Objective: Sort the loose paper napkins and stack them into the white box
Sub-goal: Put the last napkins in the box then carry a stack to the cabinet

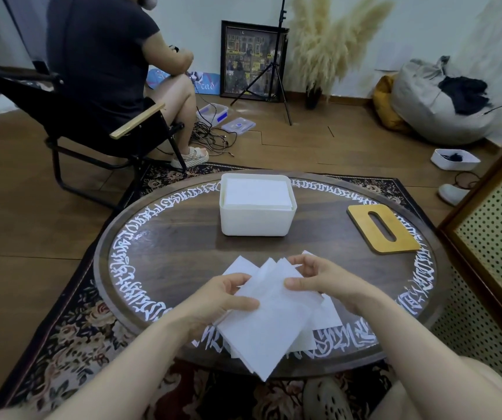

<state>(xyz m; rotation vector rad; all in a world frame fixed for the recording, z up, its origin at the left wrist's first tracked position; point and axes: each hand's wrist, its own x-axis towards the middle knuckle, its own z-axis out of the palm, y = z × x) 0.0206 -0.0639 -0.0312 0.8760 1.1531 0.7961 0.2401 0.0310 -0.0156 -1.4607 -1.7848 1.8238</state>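
A fanned bundle of white paper napkins [274, 316] is held over the near edge of the round table [165, 237]. My left hand [225, 295] grips the bundle's left side, thumb on top. My right hand [319, 280] pinches its right side with thumb and fingers. Several corners stick out unevenly at the far end. The white box [257, 221] stands at the table's far middle, apart from my hands, with a flat stack of napkins inside it.
A wooden lid with a slot [383, 228] lies at the table's right. A person sits in a folding chair [98, 116] at the far left. A perforated panel [492, 237] stands close on the right. A tripod, cables and a beanbag are on the floor behind.
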